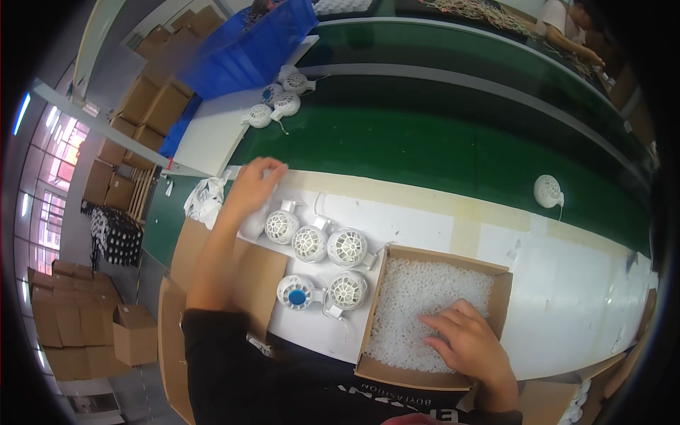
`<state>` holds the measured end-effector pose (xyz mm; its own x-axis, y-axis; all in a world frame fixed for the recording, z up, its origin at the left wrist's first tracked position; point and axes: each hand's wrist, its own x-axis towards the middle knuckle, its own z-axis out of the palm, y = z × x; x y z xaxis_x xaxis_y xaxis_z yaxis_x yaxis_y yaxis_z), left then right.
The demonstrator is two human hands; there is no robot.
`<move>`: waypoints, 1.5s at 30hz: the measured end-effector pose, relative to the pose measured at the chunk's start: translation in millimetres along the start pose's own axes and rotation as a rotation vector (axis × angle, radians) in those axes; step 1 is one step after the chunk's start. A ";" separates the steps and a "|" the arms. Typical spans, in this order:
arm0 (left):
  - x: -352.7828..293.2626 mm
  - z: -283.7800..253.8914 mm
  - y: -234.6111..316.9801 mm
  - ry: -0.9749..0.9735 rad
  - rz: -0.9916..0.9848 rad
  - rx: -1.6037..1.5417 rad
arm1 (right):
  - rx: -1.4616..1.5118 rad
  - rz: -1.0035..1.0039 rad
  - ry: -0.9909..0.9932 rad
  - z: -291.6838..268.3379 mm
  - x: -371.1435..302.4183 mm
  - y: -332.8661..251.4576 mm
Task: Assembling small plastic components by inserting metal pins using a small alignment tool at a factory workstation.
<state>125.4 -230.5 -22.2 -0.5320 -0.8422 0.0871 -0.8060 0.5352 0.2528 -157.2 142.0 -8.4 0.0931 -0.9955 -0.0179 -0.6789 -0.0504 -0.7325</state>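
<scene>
My left hand (256,185) is raised at the near edge of the green conveyor belt, its fingers curled together; whatever they may hold is hidden. Below it lie a crumpled clear plastic bag (253,224) and several round white fan units (309,244) with caged fronts, short stems and wires. One fan unit (296,292) shows a blue disc in its middle. My right hand (471,341) reaches into an open cardboard box (504,312), thumb and index finger apart, over a layer of small translucent plastic rings (404,312). No ring can be made out between those fingers.
The green belt (411,134) runs across beyond the white worktop (559,297), carrying one fan unit (547,191) at right and several at far left beside a blue crate (248,49). An open carton (177,340) stands at left. Across the belts a person (570,32) works.
</scene>
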 end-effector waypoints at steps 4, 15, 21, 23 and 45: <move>-27.9 -16.3 25.8 -0.194 -0.221 -0.457 | -0.001 0.021 -0.015 -2.1 0.1 0.4; 184.9 4.2 -47.8 0.302 0.084 0.089 | -0.050 -0.015 -0.039 -0.8 4.7 3.5; 303.8 59.6 -77.7 0.250 0.110 0.043 | -0.119 0.030 -0.053 -10.0 9.4 3.2; 315.3 47.7 -83.5 0.151 0.049 0.081 | -0.108 0.052 -0.059 -12.6 15.6 2.5; 151.5 -31.2 -54.4 -0.779 -0.214 0.004 | -0.073 -0.003 0.011 -7.9 7.0 5.6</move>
<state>96.7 -389.2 7.3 -0.3931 -0.6405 -0.6597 -0.9110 0.3688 0.1847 -166.1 134.1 -7.2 0.0874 -0.9961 -0.0078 -0.7298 -0.0587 -0.6811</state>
